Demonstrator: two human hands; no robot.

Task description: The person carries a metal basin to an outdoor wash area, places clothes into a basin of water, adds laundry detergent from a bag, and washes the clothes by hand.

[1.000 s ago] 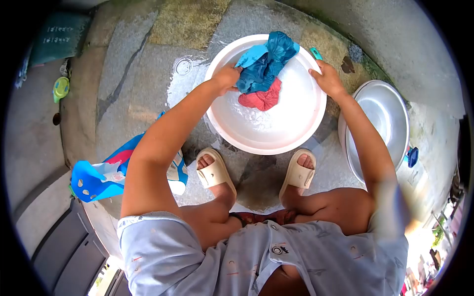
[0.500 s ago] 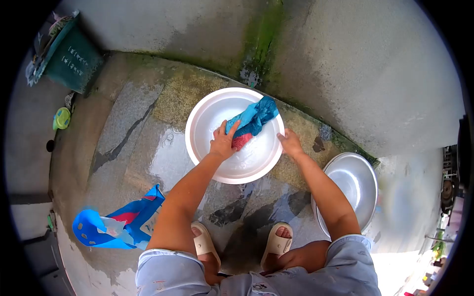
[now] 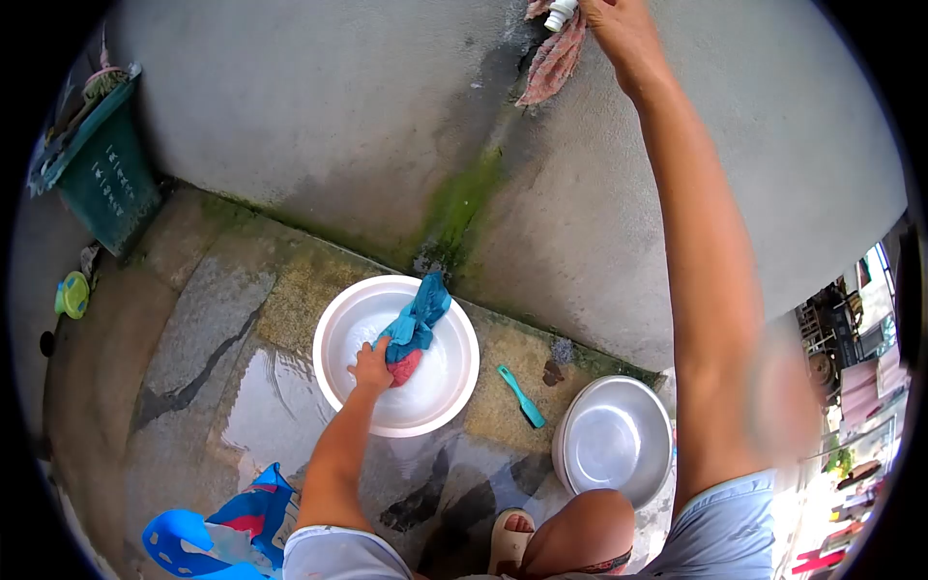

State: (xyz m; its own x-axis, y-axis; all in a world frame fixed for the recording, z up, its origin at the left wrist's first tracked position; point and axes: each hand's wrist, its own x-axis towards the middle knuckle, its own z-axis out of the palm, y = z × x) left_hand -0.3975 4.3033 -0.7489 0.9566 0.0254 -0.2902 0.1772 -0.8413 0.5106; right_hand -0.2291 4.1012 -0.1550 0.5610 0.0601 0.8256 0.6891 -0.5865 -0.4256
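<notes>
A white basin (image 3: 333, 391) stands on the wet paving. In it lies a wet blue and red cloth (image 3: 416, 324), its blue end draped against the far rim. My left hand (image 3: 371, 365) grips the cloth's near side, fingers curled over it. High on the wall, my right hand (image 3: 619, 34) reaches to a tap with a white spout (image 3: 560, 14). Its fingers close around the tap at the top edge of the view, where they are partly cut off. A pinkish rag (image 3: 556, 66) hangs from the tap.
Right of the basin lie a teal brush (image 3: 522, 396) and a metal basin (image 3: 619, 440). A blue plastic bag-like item (image 3: 222, 536) is on the floor at lower left. A green bin (image 3: 108, 174) stands by the wall, near a lime-green plastic item (image 3: 72, 295).
My right hand has left the white basin's rim and gone up to the tap. My left hand stays on the cloth. The view has tilted up, bringing tap, rag and brush into sight.
</notes>
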